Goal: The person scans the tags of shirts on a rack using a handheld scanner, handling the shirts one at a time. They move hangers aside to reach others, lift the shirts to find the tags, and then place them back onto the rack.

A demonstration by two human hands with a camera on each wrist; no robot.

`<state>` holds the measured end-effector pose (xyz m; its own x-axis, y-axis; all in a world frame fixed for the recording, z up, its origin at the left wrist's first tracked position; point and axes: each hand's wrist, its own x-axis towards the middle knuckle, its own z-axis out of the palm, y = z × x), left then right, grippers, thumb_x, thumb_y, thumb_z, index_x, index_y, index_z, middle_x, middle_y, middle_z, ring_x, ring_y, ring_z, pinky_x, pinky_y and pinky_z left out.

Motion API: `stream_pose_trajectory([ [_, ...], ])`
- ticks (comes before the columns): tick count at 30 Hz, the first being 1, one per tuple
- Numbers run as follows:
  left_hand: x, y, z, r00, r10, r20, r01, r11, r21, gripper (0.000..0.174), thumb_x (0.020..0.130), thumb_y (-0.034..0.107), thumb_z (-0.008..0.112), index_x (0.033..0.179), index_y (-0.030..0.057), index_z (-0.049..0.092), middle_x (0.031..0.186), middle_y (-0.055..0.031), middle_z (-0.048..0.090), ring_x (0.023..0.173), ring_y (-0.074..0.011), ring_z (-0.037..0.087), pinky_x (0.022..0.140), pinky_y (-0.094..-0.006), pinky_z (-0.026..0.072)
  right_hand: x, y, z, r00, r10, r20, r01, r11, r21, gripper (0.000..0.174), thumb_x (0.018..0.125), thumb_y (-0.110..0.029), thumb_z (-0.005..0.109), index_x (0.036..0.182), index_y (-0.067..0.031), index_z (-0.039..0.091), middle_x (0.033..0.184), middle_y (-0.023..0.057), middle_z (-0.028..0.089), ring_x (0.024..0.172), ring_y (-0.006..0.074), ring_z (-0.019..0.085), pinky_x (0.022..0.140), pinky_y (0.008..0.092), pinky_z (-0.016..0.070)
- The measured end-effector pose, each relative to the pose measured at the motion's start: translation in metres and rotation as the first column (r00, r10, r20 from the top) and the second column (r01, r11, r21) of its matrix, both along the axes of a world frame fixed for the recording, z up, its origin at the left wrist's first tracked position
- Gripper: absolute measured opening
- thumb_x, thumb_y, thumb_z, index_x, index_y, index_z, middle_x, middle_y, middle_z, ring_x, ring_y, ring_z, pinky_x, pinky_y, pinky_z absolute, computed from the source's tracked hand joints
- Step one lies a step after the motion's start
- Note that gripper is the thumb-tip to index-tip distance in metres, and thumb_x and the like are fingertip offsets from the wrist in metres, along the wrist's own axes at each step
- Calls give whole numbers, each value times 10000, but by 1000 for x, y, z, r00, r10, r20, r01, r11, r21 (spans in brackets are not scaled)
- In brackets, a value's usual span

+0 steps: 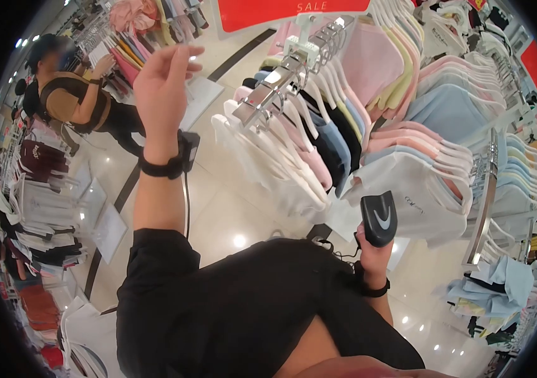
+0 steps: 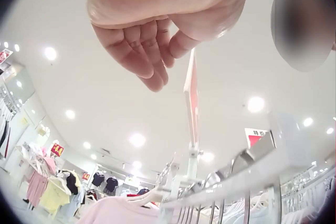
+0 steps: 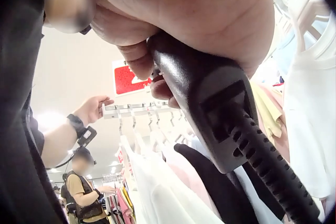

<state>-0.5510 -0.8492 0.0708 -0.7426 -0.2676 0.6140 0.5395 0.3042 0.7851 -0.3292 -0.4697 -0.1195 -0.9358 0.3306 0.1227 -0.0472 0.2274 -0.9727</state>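
Note:
My left hand [image 1: 162,94] is raised in the air left of a metal rail [image 1: 268,94], its fingers loosely bent with nothing in them. In the left wrist view the same hand [image 2: 163,24] hangs above the rail, near a sign's thin edge [image 2: 192,98]. My right hand [image 1: 375,255] grips a black handheld device [image 1: 379,218] with a pale curved mark, held upright in front of a white shirt [image 1: 407,201]. The right wrist view shows the right hand's [image 3: 189,19] fingers wrapped round the device's handle [image 3: 199,98], with a ribbed cable [image 3: 273,169] running from its base.
Shirts on white hangers [image 1: 281,151] fill the rail in front, under a red sale sign [image 1: 293,14]. More racks of clothes [image 1: 45,214] stand at the left, and a light blue garment [image 1: 511,283] hangs at the right. A person in a brown top [image 1: 67,101] stands at the upper left.

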Motion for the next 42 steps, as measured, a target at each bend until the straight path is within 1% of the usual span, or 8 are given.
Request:
stream_pose_trajectory([
  [2, 4, -15, -38, 998, -13, 65, 11, 999, 34, 214, 1058, 176, 612, 1047, -11, 716, 1014, -70, 773, 827, -95, 699, 759, -227, 518, 8, 9, -5, 997, 30, 64, -30, 1000, -5, 419, 856, -47, 826, 1218, 36, 634, 1113, 89, 717, 1017, 154, 653, 935, 311, 506],
  [14, 5, -7, -170, 987, -69, 148, 138, 838, -528, 406, 928, 43, 646, 1331, 12, 609, 1378, -213, 608, 1268, -408, 570, 1081, -452, 440, 21, -18, 21, 992, -43, 115, 33, 995, 90, 364, 841, -14, 823, 1173, 11, 676, 1039, 46, 726, 941, 137, 665, 871, 301, 526],
  [18, 2, -13, -192, 996, 36, 78, 9, 857, -515, 282, 1004, 240, 714, 965, -38, 688, 841, -120, 700, 751, -188, 573, 698, -358, 482, 30, 0, 11, 988, 6, 153, -38, 976, 212, 446, 806, -57, 868, 1200, 17, 672, 1111, 91, 744, 981, 144, 678, 915, 309, 524],
  [19, 7, -25, -201, 963, 193, 187, -35, 780, -625, 249, 1030, 180, 667, 1161, -30, 692, 1047, -120, 741, 907, -165, 627, 826, -321, 505, 31, 7, 10, 986, 9, 166, -32, 991, 134, 456, 745, -41, 825, 1174, 18, 680, 1057, 124, 735, 949, 195, 686, 884, 335, 528],
  [21, 25, -13, -187, 980, 3, 198, 64, 942, -331, 212, 1046, 101, 614, 1201, -28, 680, 1189, -116, 705, 998, -170, 634, 909, -306, 492, 31, 17, 3, 993, 35, 115, -36, 999, 13, 410, 721, -32, 786, 1116, 23, 694, 979, 136, 734, 893, 231, 683, 842, 358, 533],
  [25, 83, 12, -193, 988, 64, 140, -20, 955, -295, 76, 1018, 44, 624, 1012, -30, 640, 986, -100, 678, 934, -192, 628, 890, -314, 498, 28, 47, 23, 986, 140, 93, -136, 990, -47, 405, 798, -49, 774, 1181, 29, 665, 1018, 145, 749, 869, 234, 675, 848, 350, 535],
  [37, 165, 283, -171, 734, -624, 269, 679, 680, -276, 85, 878, -23, 716, 960, -6, 701, 899, -141, 721, 837, -293, 697, 774, -351, 538, 94, 198, 7, 986, 11, 167, -20, 998, 54, 459, 796, -94, 811, 1213, 25, 661, 1072, 163, 753, 943, 266, 716, 868, 355, 539],
  [42, 157, 358, -176, 744, -587, 318, 667, 629, -400, 155, 880, 51, 732, 1034, 37, 718, 1005, -132, 731, 941, -329, 693, 823, -369, 540, 121, 247, -1, 991, -127, 45, 124, 990, 74, 465, 828, -94, 831, 1246, 18, 660, 1108, 106, 747, 991, 164, 676, 919, 325, 522],
])
